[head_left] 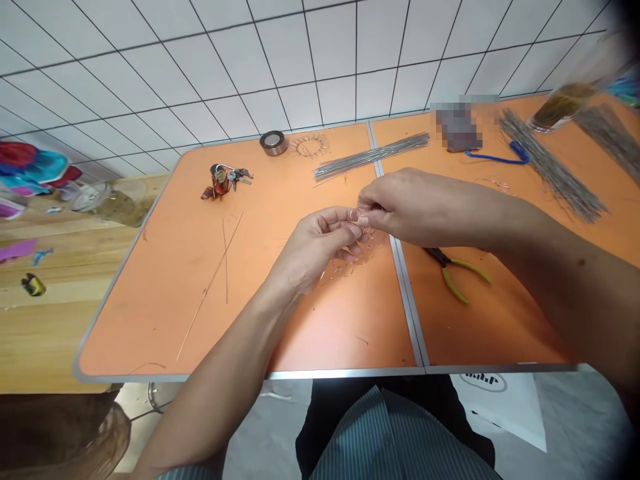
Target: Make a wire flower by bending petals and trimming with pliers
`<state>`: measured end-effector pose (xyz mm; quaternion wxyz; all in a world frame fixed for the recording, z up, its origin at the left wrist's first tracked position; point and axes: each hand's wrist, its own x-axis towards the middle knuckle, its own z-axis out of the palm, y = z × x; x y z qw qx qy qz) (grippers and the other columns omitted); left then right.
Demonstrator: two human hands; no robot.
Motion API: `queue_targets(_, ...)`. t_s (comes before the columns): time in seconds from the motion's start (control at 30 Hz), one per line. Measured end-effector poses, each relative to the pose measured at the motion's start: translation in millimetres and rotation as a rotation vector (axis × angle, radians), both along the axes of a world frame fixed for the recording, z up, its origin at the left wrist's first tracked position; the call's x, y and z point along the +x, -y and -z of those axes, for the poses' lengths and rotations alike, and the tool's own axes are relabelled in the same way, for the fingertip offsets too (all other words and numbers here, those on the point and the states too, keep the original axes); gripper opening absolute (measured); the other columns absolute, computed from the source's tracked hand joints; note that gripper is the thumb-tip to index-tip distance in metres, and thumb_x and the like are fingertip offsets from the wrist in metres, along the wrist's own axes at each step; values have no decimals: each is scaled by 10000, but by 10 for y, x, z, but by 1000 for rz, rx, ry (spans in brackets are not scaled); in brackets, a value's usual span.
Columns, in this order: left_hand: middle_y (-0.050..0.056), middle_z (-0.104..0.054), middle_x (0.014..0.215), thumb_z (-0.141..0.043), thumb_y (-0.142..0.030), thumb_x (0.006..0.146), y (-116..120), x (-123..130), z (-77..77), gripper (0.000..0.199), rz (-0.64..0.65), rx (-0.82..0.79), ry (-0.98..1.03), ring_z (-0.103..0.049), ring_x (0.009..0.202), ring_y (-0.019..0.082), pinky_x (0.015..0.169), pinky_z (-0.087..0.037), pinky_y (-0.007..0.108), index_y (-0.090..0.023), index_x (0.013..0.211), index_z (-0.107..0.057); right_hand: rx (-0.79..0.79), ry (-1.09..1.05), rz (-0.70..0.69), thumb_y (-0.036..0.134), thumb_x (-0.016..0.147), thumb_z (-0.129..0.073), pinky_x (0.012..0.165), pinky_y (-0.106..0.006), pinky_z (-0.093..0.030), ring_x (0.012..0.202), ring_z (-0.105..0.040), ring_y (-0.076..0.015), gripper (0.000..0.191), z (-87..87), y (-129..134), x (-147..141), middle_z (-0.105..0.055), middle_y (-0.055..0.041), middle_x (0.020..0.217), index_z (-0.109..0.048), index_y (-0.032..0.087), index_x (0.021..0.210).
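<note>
Both hands meet over the middle of the table. Between the thumb and fingers of my left hand (325, 243) is thin copper-coloured wire, with a small round loop (355, 215) at the fingertips. My right hand (395, 203) pinches the wire right beside that loop. A looped, twisted length of the same wire (345, 267) hangs below my left hand, partly hidden by the fingers. Yellow-handled pliers (457, 273) lie under my right forearm, their jaws partly covered.
On the orange folding table (310, 333) lie a bundle of metal wires (373, 157), a tape roll (273, 143), a wire ring (309, 145), keys (233, 177) and loose wires (210, 287). Further right are thicker wire bundles (555, 167), a blue strip (495, 158) and a jar (563, 107).
</note>
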<state>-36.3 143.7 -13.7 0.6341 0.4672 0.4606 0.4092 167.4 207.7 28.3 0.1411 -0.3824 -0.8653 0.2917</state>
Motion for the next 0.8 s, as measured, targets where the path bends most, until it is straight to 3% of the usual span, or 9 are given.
queue_targets(0.17, 45, -762, 792, -797, -240, 826, 38, 11, -52, 124, -27, -82, -18, -675, 631, 109, 588, -557, 215, -136, 894, -808, -8, -18, -31, 386, 928, -883, 628, -376, -188, 606, -430, -168, 432, -47, -33, -22, -377, -9, 550, -630, 225, 617)
queue_targets(0.37, 15, -704, 712, -797, -228, 747, 21, 4, -39, 101, -83, -127, 61, -619, 559, 95, 524, -516, 207, -162, 741, -720, 16, -52, -40, 509, 919, -866, 591, -371, -207, 607, -452, -179, 460, -147, -43, -79, -374, -12, 558, -617, 240, 644)
queue_targets(0.63, 19, -717, 701, -761, -202, 764, 29, 21, -42, 81, -134, -74, 34, -633, 544, 94, 531, -522, 209, -164, 729, -698, 4, 9, 34, 486, 958, -819, 577, -373, -198, 580, -390, -157, 466, -150, -23, -191, -408, -14, 530, -613, 227, 631)
queue_targets(0.8, 32, -747, 710, -779, -215, 798, 33, 13, -58, 106, -129, -22, -1, -632, 524, 96, 525, -526, 218, -162, 734, -711, -21, -65, 35, 491, 940, -840, 574, -377, -176, 596, -370, -154, 447, -164, -12, -153, -368, -8, 557, -623, 229, 651)
